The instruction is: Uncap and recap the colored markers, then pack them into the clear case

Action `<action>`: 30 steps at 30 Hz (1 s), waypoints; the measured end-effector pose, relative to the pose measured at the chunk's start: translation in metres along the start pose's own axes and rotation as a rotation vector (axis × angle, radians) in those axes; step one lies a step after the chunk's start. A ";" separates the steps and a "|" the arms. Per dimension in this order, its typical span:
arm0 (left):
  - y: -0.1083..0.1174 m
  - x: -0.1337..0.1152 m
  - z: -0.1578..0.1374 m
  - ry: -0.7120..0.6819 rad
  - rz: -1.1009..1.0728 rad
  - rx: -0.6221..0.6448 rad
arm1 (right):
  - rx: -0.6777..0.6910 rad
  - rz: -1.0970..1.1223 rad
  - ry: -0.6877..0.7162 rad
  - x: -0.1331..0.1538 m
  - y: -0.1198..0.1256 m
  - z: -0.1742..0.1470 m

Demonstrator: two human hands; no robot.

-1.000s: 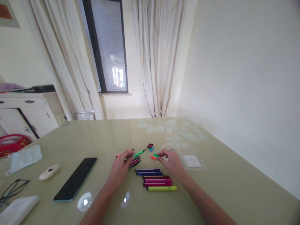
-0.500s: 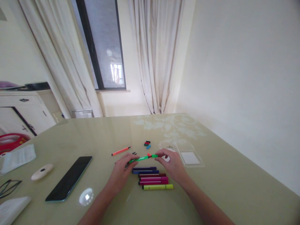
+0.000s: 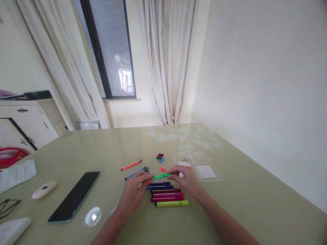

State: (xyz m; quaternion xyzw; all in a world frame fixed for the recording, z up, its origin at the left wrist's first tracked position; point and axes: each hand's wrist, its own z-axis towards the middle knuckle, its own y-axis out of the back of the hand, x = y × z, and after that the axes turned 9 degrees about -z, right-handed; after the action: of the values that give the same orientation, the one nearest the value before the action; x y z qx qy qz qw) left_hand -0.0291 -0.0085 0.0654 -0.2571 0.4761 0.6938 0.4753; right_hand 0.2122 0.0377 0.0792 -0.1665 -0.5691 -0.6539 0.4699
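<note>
Clear plastic forms the open case beside your right hand, a white card in its right half. You pinch the green felt-tip pen at both ends, your left hand gripping opposite, the barrel bridging between.

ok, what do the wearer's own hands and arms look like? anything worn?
Left hand and right hand are ungloved. Both forearms are bare as far as the frame shows, with no sleeves, watch or bracelet in view. Rings: too small to tell.
</note>
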 end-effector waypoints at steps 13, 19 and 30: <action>0.055 0.069 0.013 0.163 0.586 -0.238 | 0.077 -0.395 0.091 -0.015 -0.001 0.002; 0.060 0.078 0.012 0.271 0.634 -0.180 | 0.186 -0.503 0.193 -0.008 -0.008 0.005; 0.060 0.070 0.013 0.243 0.483 -0.230 | 0.141 -0.854 0.116 0.001 -0.047 0.091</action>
State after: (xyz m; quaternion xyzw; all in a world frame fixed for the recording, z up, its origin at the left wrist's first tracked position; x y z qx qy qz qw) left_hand -0.1108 0.0266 0.0393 -0.2697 0.4952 0.8004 0.2034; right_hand 0.1448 0.1151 0.0797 0.1530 -0.6028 -0.7574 0.1987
